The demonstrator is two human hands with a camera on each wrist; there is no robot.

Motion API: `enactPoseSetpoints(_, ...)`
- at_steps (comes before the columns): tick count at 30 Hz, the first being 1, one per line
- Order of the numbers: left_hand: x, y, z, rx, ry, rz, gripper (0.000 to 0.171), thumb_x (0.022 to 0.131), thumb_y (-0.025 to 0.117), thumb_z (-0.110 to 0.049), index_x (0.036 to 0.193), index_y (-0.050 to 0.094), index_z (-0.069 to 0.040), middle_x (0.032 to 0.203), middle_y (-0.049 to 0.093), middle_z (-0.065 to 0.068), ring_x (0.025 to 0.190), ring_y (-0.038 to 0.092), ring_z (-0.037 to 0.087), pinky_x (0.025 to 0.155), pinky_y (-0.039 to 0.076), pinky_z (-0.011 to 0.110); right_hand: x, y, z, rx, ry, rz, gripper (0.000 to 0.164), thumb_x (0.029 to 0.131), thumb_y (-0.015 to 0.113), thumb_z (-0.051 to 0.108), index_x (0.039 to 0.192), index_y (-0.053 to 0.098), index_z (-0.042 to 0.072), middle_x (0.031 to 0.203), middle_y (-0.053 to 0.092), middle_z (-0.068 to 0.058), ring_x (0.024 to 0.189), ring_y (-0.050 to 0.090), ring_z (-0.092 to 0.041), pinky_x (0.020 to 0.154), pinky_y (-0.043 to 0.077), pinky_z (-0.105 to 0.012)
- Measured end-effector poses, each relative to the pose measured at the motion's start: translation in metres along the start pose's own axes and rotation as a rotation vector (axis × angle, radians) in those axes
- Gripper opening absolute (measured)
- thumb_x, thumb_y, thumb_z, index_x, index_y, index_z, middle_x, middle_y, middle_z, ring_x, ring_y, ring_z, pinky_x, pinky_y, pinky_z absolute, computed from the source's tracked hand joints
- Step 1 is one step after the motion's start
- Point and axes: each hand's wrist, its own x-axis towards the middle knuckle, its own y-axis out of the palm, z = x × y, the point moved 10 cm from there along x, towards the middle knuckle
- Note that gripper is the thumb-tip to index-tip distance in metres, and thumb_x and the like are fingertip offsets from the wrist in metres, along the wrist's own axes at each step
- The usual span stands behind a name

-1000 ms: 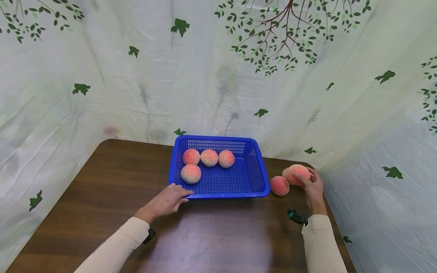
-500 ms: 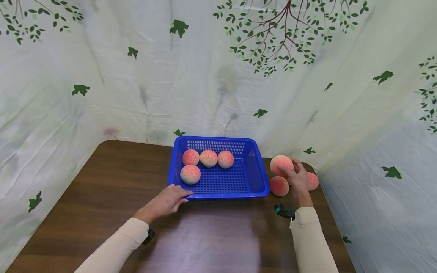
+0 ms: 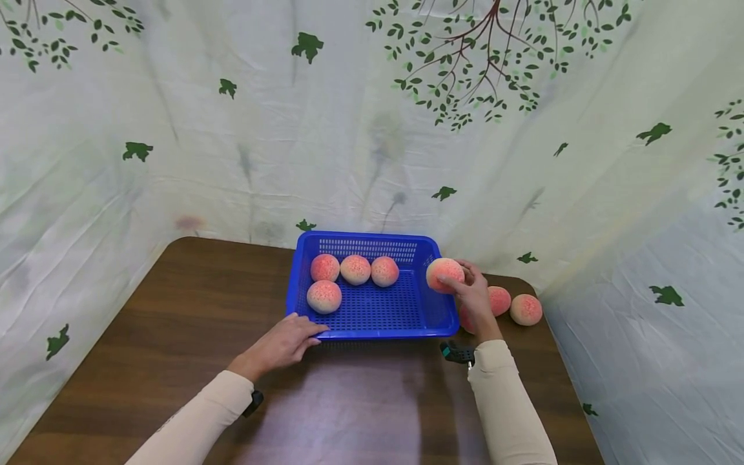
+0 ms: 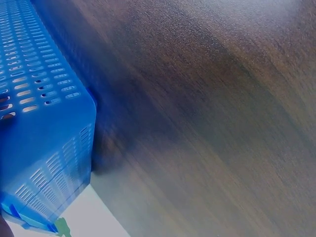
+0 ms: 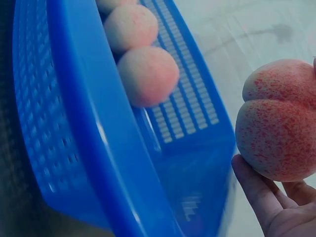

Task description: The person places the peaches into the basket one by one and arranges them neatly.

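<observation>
My right hand (image 3: 475,296) holds a pink-and-cream peach (image 3: 445,276), which overlaps the right rim of the blue plastic basket (image 3: 372,334) in the head view. The right wrist view shows the crease in this held peach (image 5: 279,128) and fingertips against its underside. At the basket's near left corner, my left hand (image 3: 283,343) grips the rim. Inside the basket, several peaches sit toward the left: a back row ending at one peach (image 3: 385,271), and another peach (image 3: 324,296) in front. Mostly basket wall (image 4: 44,133) fills the left side of the left wrist view.
Right of the basket, one peach (image 3: 498,300) and another peach (image 3: 526,310) lie on the brown wooden table (image 3: 372,400). A third peach (image 3: 467,320) is partly hidden behind my right hand. A leaf-printed white cloth (image 3: 343,148) hangs behind the table.
My right hand has lifted a peach from the group on the right and carried it left to the basket's right rim. The left hand and basket have stayed in place.
</observation>
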Motion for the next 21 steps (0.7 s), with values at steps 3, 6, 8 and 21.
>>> enactPoseSetpoints(3,-0.001,-0.001,0.000,0.001,0.002,-0.008,0.026,0.089,0.066,-0.013,0.113,0.067,-0.004,0.089,0.067,0.002,0.080,0.058,0.017,0.073,0.041,0.032,0.002,0.015,0.000,0.017,0.002,0.019,0.070,0.082,0.078,0.033,0.139,0.042,0.015,0.139,0.048,-0.011,0.119,0.048,-0.027,0.100,0.040,-0.045)
enactPoseSetpoints(6,-0.001,-0.003,-0.001,0.003,0.015,-0.024,0.025,0.088,0.067,-0.012,0.112,0.068,-0.004,0.087,0.066,0.002,0.078,0.057,0.016,0.072,0.040,0.031,0.004,0.030,0.001,0.012,-0.019,0.028,0.065,0.081,0.079,0.029,0.136,0.047,0.014,0.134,0.051,-0.013,0.113,0.049,-0.027,0.092,0.042,-0.040)
enactPoseSetpoints(8,-0.001,-0.002,-0.001,0.006,0.023,-0.031,0.025,0.087,0.067,-0.011,0.111,0.068,-0.003,0.085,0.066,0.001,0.076,0.056,0.016,0.071,0.040,0.031,0.007,0.039,0.000,-0.005,-0.031,0.034,0.062,0.081,0.079,0.028,0.134,0.049,0.014,0.131,0.052,-0.013,0.110,0.050,-0.025,0.086,0.044,-0.036)
enactPoseSetpoints(21,-0.001,-0.002,-0.001,0.016,0.030,-0.053,0.023,0.086,0.069,-0.010,0.108,0.069,-0.003,0.078,0.062,-0.001,0.072,0.053,0.014,0.069,0.039,0.030,0.014,0.091,-0.013,0.000,-0.032,0.071,0.057,0.079,0.081,0.021,0.128,0.054,0.011,0.126,0.055,-0.016,0.104,0.054,-0.026,0.080,0.050,-0.036)
